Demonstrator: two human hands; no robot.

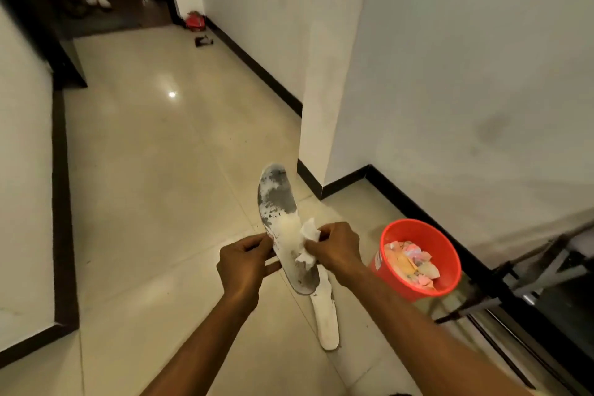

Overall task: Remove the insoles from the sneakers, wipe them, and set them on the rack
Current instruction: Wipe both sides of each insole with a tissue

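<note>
Left hand (pixel 246 262) grips the long edge of a worn grey-white insole (pixel 278 202), fingers curled round it, holding it in the air above the tiled floor (pixel 160 170). Right hand (pixel 337 249) pinches a crumpled white tissue (pixel 309 231) against the insole's middle. A second insole (pixel 326 318), white, lies flat on the floor just below the hands. Red bucket (pixel 427 235) of crumpled paper stands near, to the right, beside a dark metal frame (pixel 530 273).

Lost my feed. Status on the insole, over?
Left hand grips insole. Right hand holds tissue against it. Second insole on floor. Bucket alongside, no obstruction.
</note>
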